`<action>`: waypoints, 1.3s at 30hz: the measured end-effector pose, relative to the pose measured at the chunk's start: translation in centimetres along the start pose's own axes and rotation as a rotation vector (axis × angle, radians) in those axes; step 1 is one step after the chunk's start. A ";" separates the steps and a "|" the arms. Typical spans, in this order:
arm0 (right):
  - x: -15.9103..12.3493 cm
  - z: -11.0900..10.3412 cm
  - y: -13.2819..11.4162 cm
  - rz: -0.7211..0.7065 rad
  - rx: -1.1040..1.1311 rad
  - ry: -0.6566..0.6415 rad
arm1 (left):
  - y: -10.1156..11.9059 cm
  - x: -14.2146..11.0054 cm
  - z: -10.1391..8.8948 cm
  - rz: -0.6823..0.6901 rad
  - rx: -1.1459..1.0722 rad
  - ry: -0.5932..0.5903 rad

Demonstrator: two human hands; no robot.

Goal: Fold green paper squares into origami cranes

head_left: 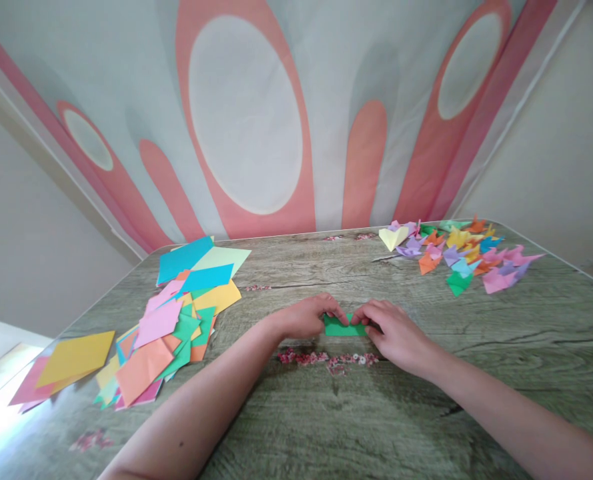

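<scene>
A small sheet of green origami paper [344,329], folded into a wide strip, lies flat on the wooden-patterned table. My left hand [307,316] holds its left end, with the index finger bent down onto the top. From the other side, my right hand [389,328] pinches the right end between thumb and index finger. The two index fingertips nearly meet at the middle of the upper edge. Part of each end of the paper is hidden under the fingers.
Loose coloured paper sheets [161,323] are heaped at the left, with a smaller yellow and pink stack [76,360] by the left edge. Several folded paper figures [459,257] crowd the back right. A pink and white patterned backdrop [246,133] rises behind the table [296,427].
</scene>
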State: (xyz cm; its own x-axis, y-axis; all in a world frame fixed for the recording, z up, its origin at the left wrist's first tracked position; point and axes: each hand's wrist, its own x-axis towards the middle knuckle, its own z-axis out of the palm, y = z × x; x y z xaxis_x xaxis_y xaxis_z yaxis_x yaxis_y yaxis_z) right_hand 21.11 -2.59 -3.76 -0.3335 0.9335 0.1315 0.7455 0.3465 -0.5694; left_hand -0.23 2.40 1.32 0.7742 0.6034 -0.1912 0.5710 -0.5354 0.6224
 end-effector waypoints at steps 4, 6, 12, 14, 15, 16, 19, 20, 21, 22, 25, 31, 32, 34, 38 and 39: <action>-0.2 0.5 -0.8 0.047 -0.024 0.058 | 0.5 0.3 1.6 -0.072 0.049 0.174; -0.2 0.8 -1.1 0.071 -0.034 0.085 | 0.7 0.5 2.4 -0.080 0.103 0.257; 0.0 0.7 -0.8 0.079 -0.011 0.076 | 0.4 0.4 2.1 -0.055 0.063 0.192; 0.0 0.5 -0.5 0.074 0.008 0.064 | 0.4 0.2 1.8 -0.071 0.045 0.173; 0.0 0.4 -0.3 0.072 0.018 0.058 | 0.4 0.1 1.6 -0.080 0.042 0.164; 0.0 0.4 -0.2 0.070 0.029 0.053 | 0.5 0.1 1.5 -0.088 0.040 0.155; 0.1 0.2 0.2 0.065 0.064 0.040 | 0.5 -0.1 1.2 -0.104 0.038 0.138; 0.1 0.1 0.3 0.063 0.076 0.035 | 0.5 -0.1 1.2 -0.106 0.037 0.135; 0.1 0.1 0.3 0.060 0.089 0.030 | 0.5 -0.1 1.1 -0.106 0.035 0.134; 0.1 0.0 0.4 0.058 0.102 0.025 | 0.5 -0.1 1.1 -0.103 0.032 0.132; 0.1 -0.2 0.5 0.056 0.144 0.013 | 0.3 -0.4 0.9 -0.089 0.021 0.132; -0.3 -1.0 1.4 0.060 0.230 0.004 | -0.5 -1.5 0.5 -0.078 0.008 0.184; -0.3 -1.2 1.7 0.070 0.263 0.014 | -0.5 -1.6 0.6 -0.102 0.006 0.249; -0.4 -1.4 2.0 0.095 0.335 0.028 | -0.4 -1.8 0.9 -0.142 0.005 0.387; -0.6 -1.6 2.0 0.053 0.335 0.002 | 0.8 -1.6 2.3 -0.099 0.039 0.411; -0.6 -1.6 1.9 0.026 0.309 -0.009 | 1.2 -1.6 2.7 -0.103 0.065 0.391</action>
State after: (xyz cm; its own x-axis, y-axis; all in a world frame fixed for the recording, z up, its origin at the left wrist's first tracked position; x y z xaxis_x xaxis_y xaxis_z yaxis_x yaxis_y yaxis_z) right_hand 23.67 -2.34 -3.65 -0.3228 0.9403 0.1076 0.5435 0.2773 -0.7923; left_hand -0.01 -0.80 0.31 0.5572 0.8282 0.0603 0.6660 -0.4891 0.5632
